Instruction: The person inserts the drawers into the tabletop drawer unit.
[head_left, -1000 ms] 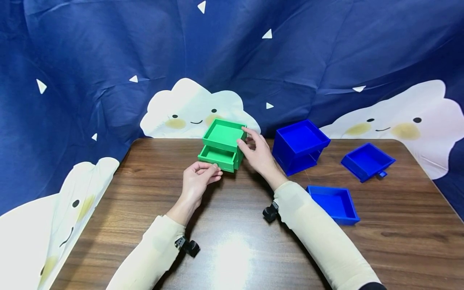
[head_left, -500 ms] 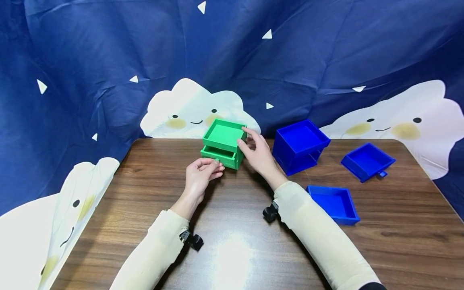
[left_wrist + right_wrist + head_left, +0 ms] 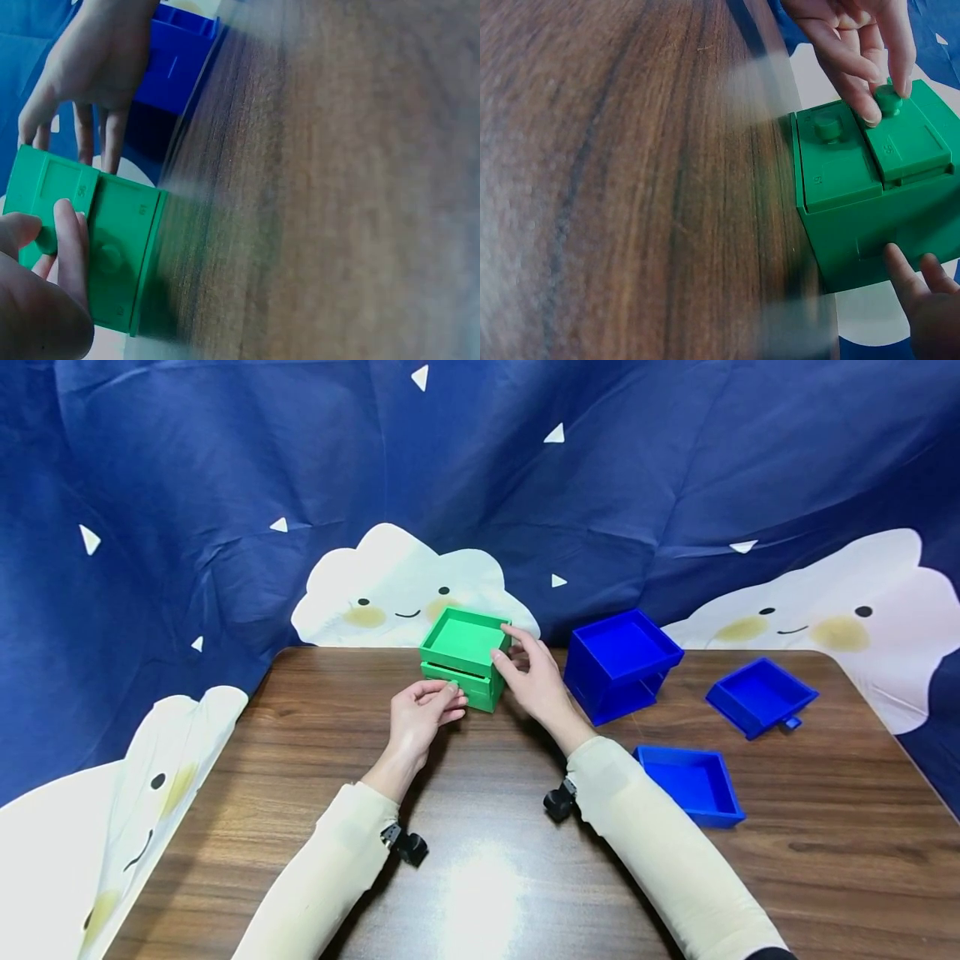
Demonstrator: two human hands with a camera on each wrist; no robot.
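One boxy green plastic cabinet point(image 3: 462, 643) sits on brown wood-grain bench point(image 3: 315, 735); left hand point(image 3: 417, 717) pinches round green knob point(image 3: 889, 100) of slightly ajar upper drawer point(image 3: 911, 148); right hand point(image 3: 534, 677), fingers apart, touches cabinet's side.

A glossy brown table point(image 3: 315, 710) with dark wood grain carried four pieces. Toward its far side, a green drawer cabinet point(image 3: 464, 657) stood left of an open-fronted blue cabinet point(image 3: 621, 664). Farther right lay a blue drawer point(image 3: 761, 692), with a second blue drawer point(image 3: 692, 783) nearer and to its left.
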